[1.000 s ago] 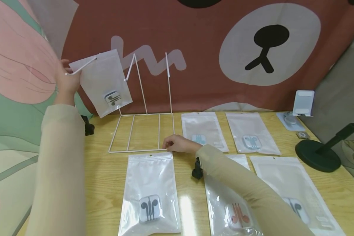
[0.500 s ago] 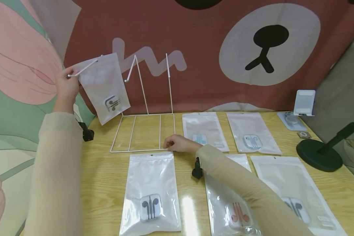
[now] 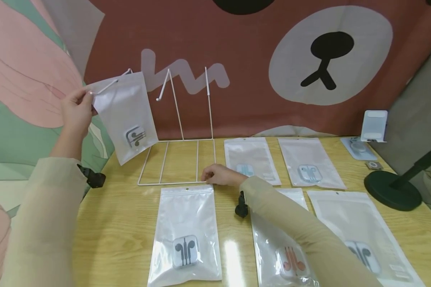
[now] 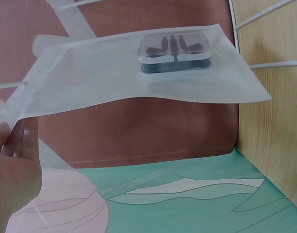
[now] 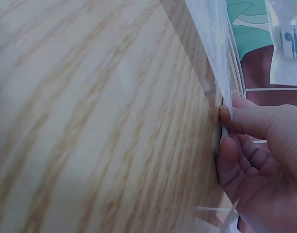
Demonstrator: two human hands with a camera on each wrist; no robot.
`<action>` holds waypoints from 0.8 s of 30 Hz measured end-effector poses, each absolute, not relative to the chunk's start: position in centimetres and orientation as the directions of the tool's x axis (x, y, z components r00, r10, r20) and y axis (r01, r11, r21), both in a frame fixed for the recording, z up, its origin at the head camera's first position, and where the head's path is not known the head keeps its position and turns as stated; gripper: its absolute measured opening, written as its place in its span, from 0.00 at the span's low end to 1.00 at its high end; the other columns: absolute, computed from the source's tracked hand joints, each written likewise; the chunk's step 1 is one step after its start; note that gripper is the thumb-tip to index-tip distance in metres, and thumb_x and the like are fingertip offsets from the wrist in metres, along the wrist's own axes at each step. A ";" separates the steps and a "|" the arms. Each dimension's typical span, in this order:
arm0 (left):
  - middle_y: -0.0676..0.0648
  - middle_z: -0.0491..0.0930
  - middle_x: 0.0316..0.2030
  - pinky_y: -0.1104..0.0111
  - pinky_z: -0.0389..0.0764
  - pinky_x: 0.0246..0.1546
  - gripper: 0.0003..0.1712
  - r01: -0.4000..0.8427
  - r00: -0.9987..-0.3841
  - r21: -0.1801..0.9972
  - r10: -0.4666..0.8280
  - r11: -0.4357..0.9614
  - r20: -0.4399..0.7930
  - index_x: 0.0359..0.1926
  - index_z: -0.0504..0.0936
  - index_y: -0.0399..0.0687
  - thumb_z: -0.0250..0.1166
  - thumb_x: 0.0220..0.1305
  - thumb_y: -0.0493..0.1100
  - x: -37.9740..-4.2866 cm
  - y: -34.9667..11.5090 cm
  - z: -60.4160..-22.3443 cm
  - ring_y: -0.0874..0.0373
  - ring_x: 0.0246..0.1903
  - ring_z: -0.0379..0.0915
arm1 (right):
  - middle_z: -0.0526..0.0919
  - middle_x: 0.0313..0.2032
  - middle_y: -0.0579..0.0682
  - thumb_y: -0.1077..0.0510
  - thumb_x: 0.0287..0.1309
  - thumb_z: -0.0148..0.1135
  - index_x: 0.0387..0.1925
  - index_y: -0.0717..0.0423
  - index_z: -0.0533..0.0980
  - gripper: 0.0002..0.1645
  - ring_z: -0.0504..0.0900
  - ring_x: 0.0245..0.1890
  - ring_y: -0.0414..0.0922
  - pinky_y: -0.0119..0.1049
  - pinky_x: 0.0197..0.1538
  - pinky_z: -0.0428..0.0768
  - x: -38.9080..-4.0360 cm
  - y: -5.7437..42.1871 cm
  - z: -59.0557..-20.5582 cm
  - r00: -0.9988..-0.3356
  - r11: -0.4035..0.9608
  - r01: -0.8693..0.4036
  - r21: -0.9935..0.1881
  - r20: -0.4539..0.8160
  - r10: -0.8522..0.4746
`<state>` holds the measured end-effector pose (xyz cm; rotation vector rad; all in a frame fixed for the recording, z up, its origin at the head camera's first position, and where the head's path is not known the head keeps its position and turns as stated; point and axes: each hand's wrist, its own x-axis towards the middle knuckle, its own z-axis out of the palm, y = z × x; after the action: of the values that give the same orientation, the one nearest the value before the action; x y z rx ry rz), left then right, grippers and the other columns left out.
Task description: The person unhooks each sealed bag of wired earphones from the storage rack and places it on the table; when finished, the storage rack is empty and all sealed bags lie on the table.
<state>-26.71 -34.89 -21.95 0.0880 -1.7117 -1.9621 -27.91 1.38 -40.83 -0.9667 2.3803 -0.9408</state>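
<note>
A white wire rack (image 3: 172,140) stands on the table, with hooks sticking out from its upright frame. On its left hook hangs a frosted zip bag (image 3: 123,109) holding earphones in a small case (image 3: 135,136); the hook (image 3: 107,86) passes through the bag near the top edge. My left hand (image 3: 75,109) pinches the bag's upper left corner beside the hook tip. The left wrist view shows thumb and fingers at that corner (image 4: 10,114). My right hand (image 3: 220,175) grips the front right corner of the rack's base, its thumb and fingertips (image 5: 228,150) low at the table.
A glossy earphone bag (image 3: 186,223) lies in front of the rack. More bags (image 3: 251,153) lie to the right, one partly under my right sleeve. A phone stand (image 3: 373,125) and a dark round-based stand (image 3: 391,190) are at far right. A printed cloth (image 3: 244,79) hangs behind.
My left hand has drawn the bag along the hook toward its tip, and the bag hangs lower and closer. The left forearm has shifted left and down. My right hand keeps its grip.
</note>
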 end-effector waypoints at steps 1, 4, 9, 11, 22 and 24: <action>0.51 0.78 0.22 0.79 0.76 0.17 0.13 0.350 -0.854 0.935 -0.429 -0.056 0.294 0.35 0.85 0.49 0.55 0.64 0.33 -26.4 -34.9 -22.0 0.66 0.16 0.75 | 0.76 0.26 0.45 0.67 0.55 0.61 0.33 0.55 0.80 0.06 0.71 0.27 0.39 0.29 0.29 0.71 -27.9 1.4 -40.9 -0.680 0.532 -0.452 -0.717 -0.109 -0.725; 0.51 0.78 0.22 0.79 0.76 0.16 0.12 0.363 -0.846 0.930 -0.439 -0.060 0.302 0.35 0.86 0.49 0.56 0.64 0.33 -25.3 -34.9 -22.1 0.66 0.16 0.75 | 0.76 0.25 0.44 0.67 0.55 0.61 0.33 0.55 0.80 0.06 0.70 0.26 0.38 0.28 0.29 0.71 -28.1 1.4 -41.0 -0.685 0.535 -0.447 -0.717 -0.111 -0.720; 0.50 0.78 0.23 0.78 0.77 0.17 0.11 0.382 -0.845 0.917 -0.448 -0.118 0.294 0.36 0.86 0.47 0.57 0.63 0.33 -23.3 -35.3 -22.2 0.65 0.17 0.76 | 0.76 0.25 0.44 0.68 0.55 0.61 0.32 0.56 0.80 0.06 0.70 0.26 0.38 0.27 0.29 0.71 -28.0 1.3 -41.0 -0.687 0.532 -0.440 -0.723 -0.111 -0.718; 0.49 0.78 0.24 0.77 0.78 0.18 0.10 0.392 -0.846 0.908 -0.446 -0.148 0.292 0.37 0.86 0.45 0.58 0.62 0.32 -22.4 -35.4 -22.3 0.64 0.17 0.76 | 0.76 0.25 0.45 0.68 0.55 0.60 0.32 0.56 0.79 0.06 0.70 0.26 0.38 0.27 0.28 0.71 -27.9 1.3 -41.0 -0.691 0.536 -0.429 -0.727 -0.118 -0.713; 0.44 0.79 0.30 0.72 0.81 0.24 0.12 0.418 -0.858 0.864 -0.435 -0.282 0.273 0.44 0.83 0.36 0.63 0.58 0.33 -18.5 -36.2 -22.4 0.59 0.23 0.79 | 0.76 0.26 0.47 0.67 0.56 0.60 0.32 0.54 0.79 0.06 0.71 0.26 0.40 0.29 0.26 0.70 -28.2 1.2 -41.0 -0.699 0.548 -0.372 -0.749 -0.162 -0.697; 0.43 0.79 0.30 0.71 0.81 0.24 0.13 0.414 -0.864 0.852 -0.432 -0.320 0.257 0.44 0.82 0.36 0.64 0.56 0.32 -18.0 -36.2 -22.2 0.57 0.24 0.80 | 0.76 0.25 0.47 0.67 0.56 0.60 0.32 0.54 0.79 0.06 0.70 0.25 0.40 0.29 0.26 0.70 -28.3 1.2 -41.0 -0.700 0.548 -0.365 -0.753 -0.166 -0.695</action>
<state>-17.99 -36.23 -22.18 0.0244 -1.4131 -2.2000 -28.26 1.19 -41.00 -0.8585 2.3371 -0.9881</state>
